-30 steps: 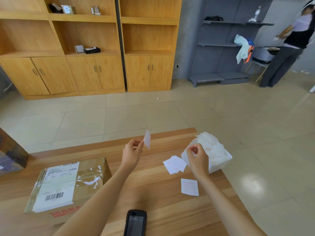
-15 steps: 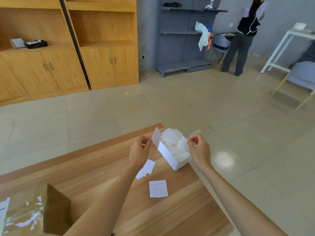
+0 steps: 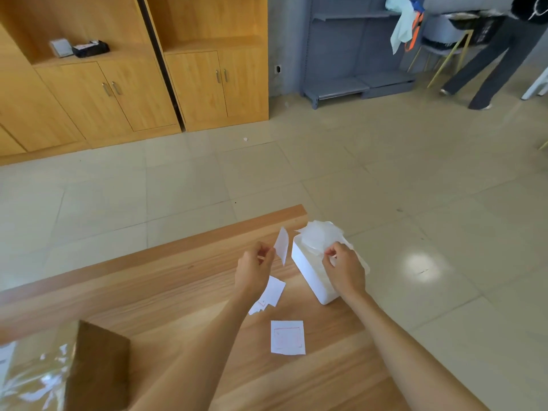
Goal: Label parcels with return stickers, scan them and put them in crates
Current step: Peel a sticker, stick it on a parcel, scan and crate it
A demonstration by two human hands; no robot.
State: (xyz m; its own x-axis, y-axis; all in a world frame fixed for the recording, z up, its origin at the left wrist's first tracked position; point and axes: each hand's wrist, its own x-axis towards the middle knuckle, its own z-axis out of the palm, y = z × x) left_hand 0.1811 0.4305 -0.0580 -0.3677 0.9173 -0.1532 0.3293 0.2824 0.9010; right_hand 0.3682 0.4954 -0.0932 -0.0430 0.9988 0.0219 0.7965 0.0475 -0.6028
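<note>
My left hand [image 3: 255, 269] pinches a white return sticker [image 3: 282, 244] and holds it upright above the wooden table [image 3: 166, 292]. My right hand [image 3: 344, 266] pinches a thin piece of backing paper over the white box [image 3: 311, 277], which is stuffed with several crumpled backing papers. A small stack of stickers [image 3: 271, 293] lies under my left wrist, and a single sticker with a red frame [image 3: 287, 337] lies flat nearer to me. The brown cardboard parcel [image 3: 74, 372], shiny with tape, sits at the lower left, partly cut off.
The table's far edge and right edge drop to a tiled floor [image 3: 415, 203]. Wooden cabinets [image 3: 148, 84] and a grey shelf unit [image 3: 355, 54] stand along the back wall. A person [image 3: 498, 60] stands at the top right by a chair.
The camera has swung right, so the parcel slid toward the left edge and the phone left view. My right hand has come down onto the white box with the backing paper.
</note>
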